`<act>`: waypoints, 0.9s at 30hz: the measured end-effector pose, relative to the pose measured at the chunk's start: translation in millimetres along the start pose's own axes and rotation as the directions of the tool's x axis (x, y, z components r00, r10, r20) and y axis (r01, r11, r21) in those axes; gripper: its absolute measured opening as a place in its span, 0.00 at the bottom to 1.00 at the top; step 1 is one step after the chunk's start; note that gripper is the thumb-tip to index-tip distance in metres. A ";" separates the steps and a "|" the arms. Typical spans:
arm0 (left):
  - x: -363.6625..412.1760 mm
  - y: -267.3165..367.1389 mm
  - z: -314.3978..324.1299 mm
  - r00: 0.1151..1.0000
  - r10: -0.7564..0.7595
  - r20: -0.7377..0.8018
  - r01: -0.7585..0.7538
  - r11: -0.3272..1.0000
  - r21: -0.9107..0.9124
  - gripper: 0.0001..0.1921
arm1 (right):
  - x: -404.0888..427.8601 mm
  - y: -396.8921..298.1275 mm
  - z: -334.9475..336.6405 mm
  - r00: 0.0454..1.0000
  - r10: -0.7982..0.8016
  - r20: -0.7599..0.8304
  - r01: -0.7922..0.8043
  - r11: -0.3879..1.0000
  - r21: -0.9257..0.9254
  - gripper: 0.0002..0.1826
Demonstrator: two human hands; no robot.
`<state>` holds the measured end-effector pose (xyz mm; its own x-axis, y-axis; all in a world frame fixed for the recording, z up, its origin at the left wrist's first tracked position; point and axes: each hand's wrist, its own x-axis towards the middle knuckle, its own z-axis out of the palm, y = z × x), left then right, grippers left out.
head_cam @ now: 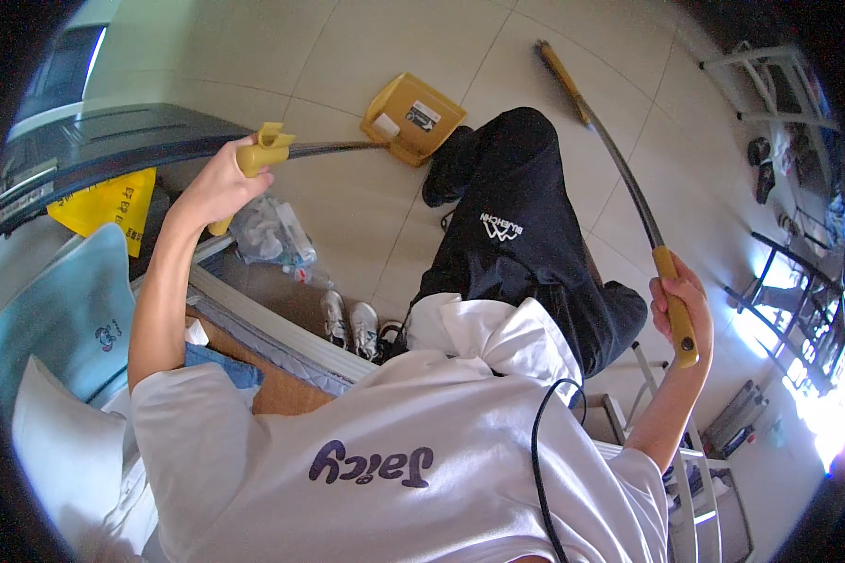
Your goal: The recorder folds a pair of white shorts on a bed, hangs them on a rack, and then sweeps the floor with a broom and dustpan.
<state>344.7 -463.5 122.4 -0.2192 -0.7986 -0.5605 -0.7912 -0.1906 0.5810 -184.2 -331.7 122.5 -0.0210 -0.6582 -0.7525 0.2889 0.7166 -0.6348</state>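
My left hand grips the yellow plastic handle of a long-handled dustpan. Its thin dark pole runs to the yellow pan, which appears to rest on the tiled floor and bears a label. A small pale object, perhaps paper, lies in the pan. On the other side, my right hand is closed around the yellow grip of a broom. The broom's dark pole slants away to its narrow brown-yellow head, seen edge-on near the floor, apart from the pan.
White sneakers stand by the bed frame at left, near a clear plastic bag and a plastic bottle. A dark desk stands at upper left. A metal ladder and a black rack are at right.
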 end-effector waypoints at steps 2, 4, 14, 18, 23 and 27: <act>3.6 1.0 0.9 1.000 0.005 -0.001 -0.004 1.000 0.014 0.14 | 0.8 1.1 -0.3 1.000 -0.004 0.001 0.004 1.000 -0.004 0.30; 8.9 2.3 1.2 1.000 0.009 0.000 -0.009 0.999 0.031 0.13 | 0.5 1.4 -1.6 1.000 -0.006 0.000 0.006 1.000 -0.004 0.30; 26.0 29.5 7.9 0.996 0.045 -0.072 -0.038 0.994 0.104 0.11 | -1.9 10.6 -3.6 1.000 0.012 0.022 -0.012 1.000 0.010 0.30; 24.2 16.0 8.7 0.990 0.034 -0.137 -0.026 0.998 0.061 0.14 | -2.9 15.2 -0.1 1.000 0.010 -0.012 -0.010 1.000 0.025 0.30; 22.1 12.2 9.1 0.984 0.063 -0.165 -0.065 0.998 -0.005 0.14 | -1.5 13.1 -2.9 0.998 0.060 0.010 -0.060 0.998 0.022 0.29; 21.6 17.3 7.3 0.988 0.062 -0.143 -0.064 0.998 -0.004 0.12 | -0.5 11.7 -3.3 0.998 0.063 0.018 -0.063 0.997 0.039 0.28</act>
<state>322.1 -479.9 116.0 -0.1841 -0.8825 -0.4327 -0.7735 -0.1415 0.6178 -183.9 -322.3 114.8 0.0149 -0.6161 -0.7875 0.3271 0.7473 -0.5785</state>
